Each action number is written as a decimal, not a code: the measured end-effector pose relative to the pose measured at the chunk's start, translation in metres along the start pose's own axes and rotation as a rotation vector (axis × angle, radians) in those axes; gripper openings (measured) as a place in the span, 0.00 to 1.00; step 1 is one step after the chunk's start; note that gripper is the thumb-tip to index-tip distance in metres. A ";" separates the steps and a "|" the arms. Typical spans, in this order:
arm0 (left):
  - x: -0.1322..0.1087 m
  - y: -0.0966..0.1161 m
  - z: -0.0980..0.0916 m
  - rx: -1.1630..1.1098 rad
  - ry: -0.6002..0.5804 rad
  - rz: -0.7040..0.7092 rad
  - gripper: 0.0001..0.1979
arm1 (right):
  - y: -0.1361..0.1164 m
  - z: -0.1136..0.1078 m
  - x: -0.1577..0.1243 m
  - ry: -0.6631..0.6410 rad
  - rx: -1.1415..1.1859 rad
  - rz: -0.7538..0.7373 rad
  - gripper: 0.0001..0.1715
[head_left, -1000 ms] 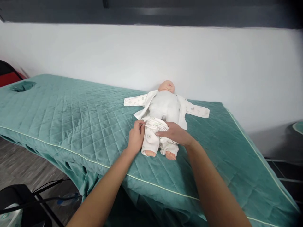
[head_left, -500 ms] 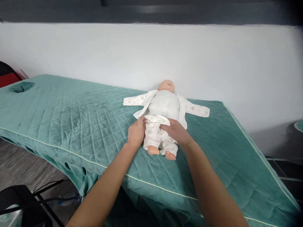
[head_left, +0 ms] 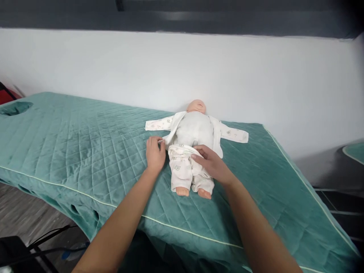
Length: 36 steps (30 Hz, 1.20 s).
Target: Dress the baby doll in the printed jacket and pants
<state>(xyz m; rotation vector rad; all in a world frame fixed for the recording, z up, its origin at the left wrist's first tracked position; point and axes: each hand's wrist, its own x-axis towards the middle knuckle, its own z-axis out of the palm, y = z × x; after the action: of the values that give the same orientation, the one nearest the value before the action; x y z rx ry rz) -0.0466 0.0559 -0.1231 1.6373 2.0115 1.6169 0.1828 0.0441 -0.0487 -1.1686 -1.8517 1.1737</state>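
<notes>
A baby doll [head_left: 196,107] lies on its back with its bare feet toward me. It wears an unfastened white patterned baby jacket [head_left: 233,134], spread at both sides with the sleeves stretched out, over a plain white torso. Patterned baby trousers [head_left: 181,168] cover its legs, with the waistband bunched at the hips. My left hand [head_left: 155,151] is closed at the lower left corner of the jacket, its fingertips pinching the edge. Thumb and fingers of my right hand [head_left: 209,161] grip the trousers' waistband on the right side.
A green quilted cover [head_left: 99,151] lies over the long bed, with a face hole [head_left: 17,108] at the far left. The white wall [head_left: 113,68] stands right behind the doll's head. Black chair-like frame and cables [head_left: 36,246] are at the lower left.
My left hand has let go of the trousers' waistband and moved left to the jacket's corner. My right hand stays at the waistband, its fingers shifted slightly. The view has tilted a little.
</notes>
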 end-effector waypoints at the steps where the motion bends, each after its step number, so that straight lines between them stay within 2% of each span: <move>1: 0.006 -0.004 0.002 -0.010 -0.003 -0.033 0.08 | 0.000 -0.005 0.000 0.026 0.076 -0.012 0.21; 3: 0.017 -0.013 0.006 -0.025 -0.037 -0.119 0.10 | 0.002 -0.019 0.002 0.147 0.194 -0.025 0.19; 6: 0.033 -0.021 0.012 0.043 -0.142 -0.163 0.14 | 0.016 -0.050 0.016 0.465 0.290 -0.063 0.14; 8: 0.042 -0.024 0.016 0.127 -0.222 -0.119 0.15 | 0.034 -0.067 0.031 0.691 0.234 -0.037 0.14; 10: 0.050 -0.025 0.021 0.207 -0.289 -0.068 0.15 | 0.055 -0.078 0.045 0.829 0.050 0.075 0.15; 12: 0.057 -0.025 0.027 0.278 -0.341 -0.025 0.15 | 0.074 -0.079 0.056 0.822 -0.164 0.210 0.17; 14: 0.064 -0.024 0.034 0.329 -0.383 0.008 0.15 | 0.087 -0.076 0.064 0.747 -0.309 0.309 0.18; 18: 0.077 -0.019 0.048 0.358 -0.462 0.044 0.13 | 0.095 -0.071 0.075 0.697 -0.410 0.417 0.21; 22: 0.085 -0.015 0.056 0.248 -0.517 0.051 0.08 | 0.097 -0.072 0.079 0.679 -0.384 0.374 0.20; 25: 0.085 -0.015 0.054 0.024 -0.521 -0.067 0.07 | 0.097 -0.073 0.077 0.722 -0.267 0.274 0.22; 28: 0.085 -0.019 0.051 -0.275 -0.464 -0.178 0.09 | 0.093 -0.076 0.074 0.800 -0.150 0.249 0.23; 31: 0.086 -0.025 0.049 -0.500 -0.250 -0.272 0.09 | 0.093 -0.082 0.070 0.860 -0.155 0.243 0.20; 34: 0.089 -0.035 0.045 -0.490 -0.046 -0.361 0.09 | 0.096 -0.095 0.064 0.925 -0.146 0.264 0.18; 36: 0.089 -0.040 0.041 -0.410 0.023 -0.387 0.09 | 0.099 -0.105 0.058 0.977 -0.130 0.297 0.18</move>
<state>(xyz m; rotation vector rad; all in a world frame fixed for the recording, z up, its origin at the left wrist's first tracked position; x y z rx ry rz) -0.0856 0.1547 -0.1252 1.0221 1.7142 1.7458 0.2828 0.1538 -0.0949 -1.7183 -1.0259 0.4396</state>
